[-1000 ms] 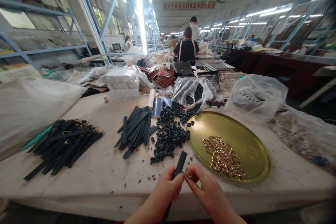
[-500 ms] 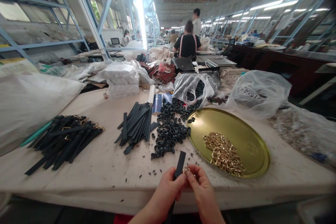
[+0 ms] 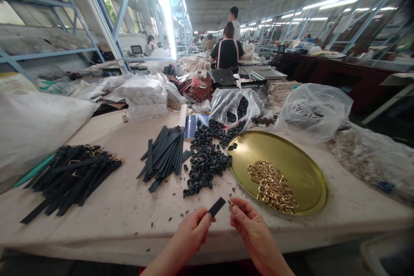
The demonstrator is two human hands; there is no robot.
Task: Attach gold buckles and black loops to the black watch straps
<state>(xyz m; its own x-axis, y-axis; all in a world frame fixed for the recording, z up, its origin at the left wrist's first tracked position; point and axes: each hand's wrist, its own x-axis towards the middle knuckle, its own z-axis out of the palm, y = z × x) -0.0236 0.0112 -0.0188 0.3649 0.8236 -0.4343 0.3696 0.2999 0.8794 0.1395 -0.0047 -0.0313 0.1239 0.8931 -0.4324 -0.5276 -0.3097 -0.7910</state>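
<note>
Between the thumb and fingers of my left hand is a dark strap, its end pointing up and to the right. My right hand pinches a small gold buckle just right of that strap end, apart from it. A gold oval tray lies beyond my right hand and bears a pile of gold buckles. Ahead of my hands is a heap of small black loops. Left of them lies a stack of plain dark straps.
Straps with buckles fitted are piled at the table's left. A clear plastic bag with more loops and a knotted plastic bag stand at the back. Small dark scraps are scattered near my hands. A person in black sits farther off.
My hands have moved apart. The strap in my left hand has tipped to the right, and the buckle in my right hand is now clear of it. The view has shifted slightly.
</note>
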